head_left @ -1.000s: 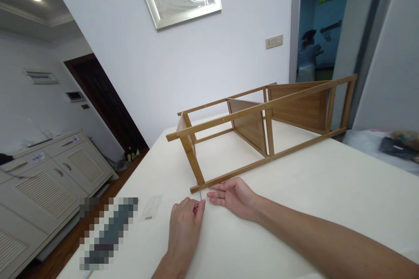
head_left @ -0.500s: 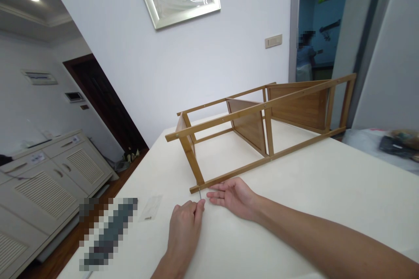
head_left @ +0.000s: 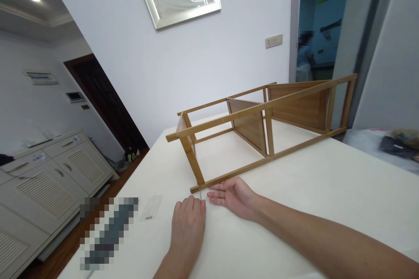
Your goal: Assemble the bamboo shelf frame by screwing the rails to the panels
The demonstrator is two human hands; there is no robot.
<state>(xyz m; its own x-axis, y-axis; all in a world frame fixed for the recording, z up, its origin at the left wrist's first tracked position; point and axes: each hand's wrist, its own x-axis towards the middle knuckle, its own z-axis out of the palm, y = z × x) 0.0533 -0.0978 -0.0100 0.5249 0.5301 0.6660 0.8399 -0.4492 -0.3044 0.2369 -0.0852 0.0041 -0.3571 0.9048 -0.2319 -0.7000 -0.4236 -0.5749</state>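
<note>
One brown, open-framed wooden rack (head_left: 266,106) lies beyond the left hand (head_left: 189,223), clenched round a thin metal rod (head_left: 200,195). The right hand (head_left: 236,199) cups half-open, empty.

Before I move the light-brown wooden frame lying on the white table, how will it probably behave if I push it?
The light-brown wooden frame should stay stiff, since crossbars and panels join its long rails. It looks fairly light for its size, with thin rails and open gaps. It probably slides rather than rolls, lying on straight rails.
</note>
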